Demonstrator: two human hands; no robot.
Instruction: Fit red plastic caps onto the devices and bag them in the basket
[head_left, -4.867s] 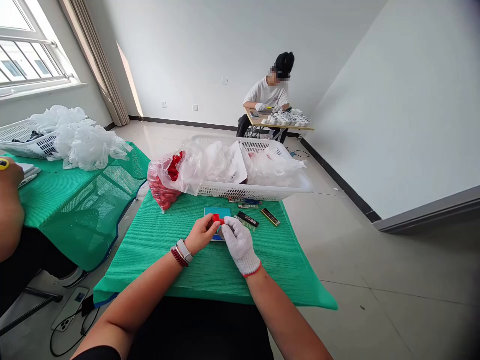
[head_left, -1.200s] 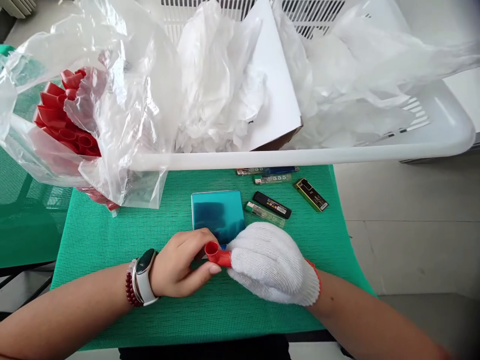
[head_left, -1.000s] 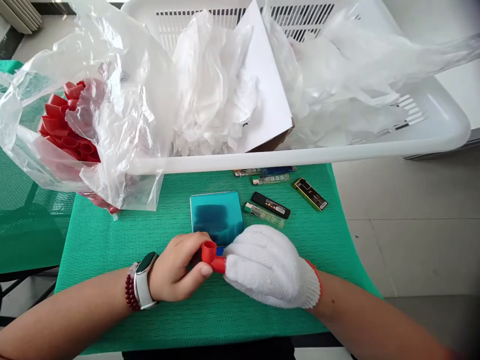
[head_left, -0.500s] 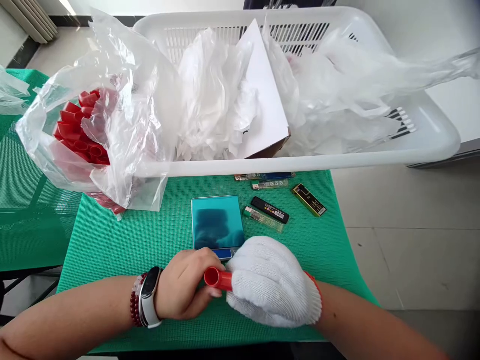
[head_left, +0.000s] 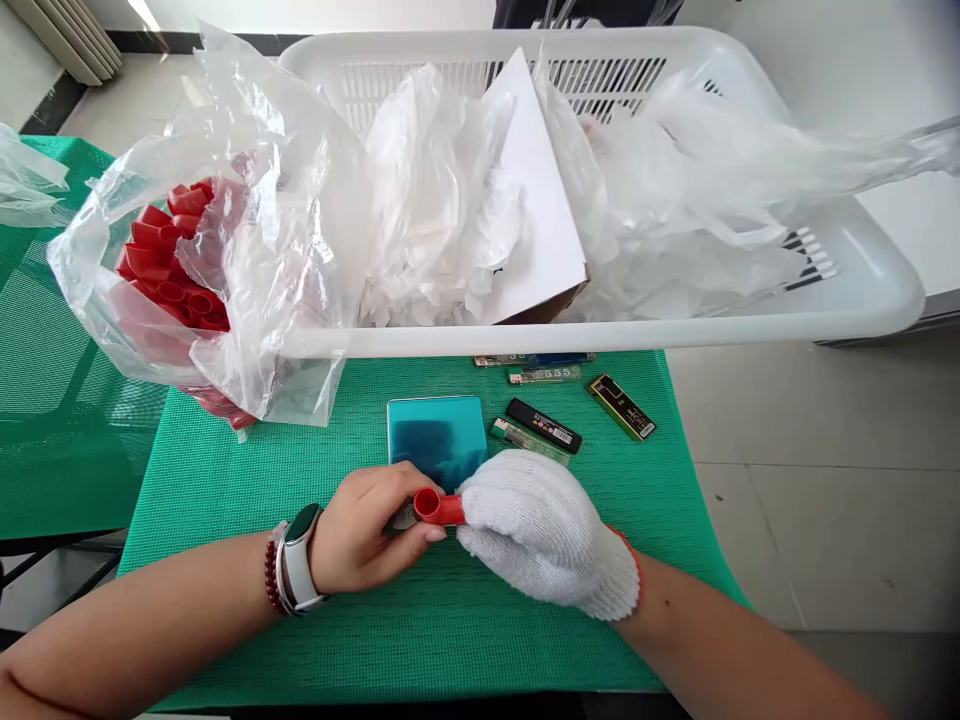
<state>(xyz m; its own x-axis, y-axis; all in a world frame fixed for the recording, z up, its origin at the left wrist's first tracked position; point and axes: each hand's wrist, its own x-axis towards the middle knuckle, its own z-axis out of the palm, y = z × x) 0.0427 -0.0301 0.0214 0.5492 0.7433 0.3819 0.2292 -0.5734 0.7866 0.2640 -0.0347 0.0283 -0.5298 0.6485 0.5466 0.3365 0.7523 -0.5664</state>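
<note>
Both of my hands meet over the green mesh mat [head_left: 225, 480] on a small red plastic tube [head_left: 437, 507]. My bare left hand [head_left: 367, 540], with a watch and a bead bracelet at the wrist, curls its fingers and thumb round the tube's open end. My right hand [head_left: 544, 530] wears a white knit glove and is closed over the tube's other end, which is hidden. Just behind the hands lies a small scale with a teal platform [head_left: 435, 438].
A clear plastic bag of several red tubes [head_left: 176, 275] hangs over the left end of a white basket [head_left: 862, 300] full of crumpled plastic and a white sheet. Several lighters, a black one [head_left: 544, 425] among them, lie right of the scale. Bare floor is on the right.
Since 4.9 s ago the view has dropped close to the table. In the last second both hands with the red tube dipped toward me, then came back up beside the scale.
</note>
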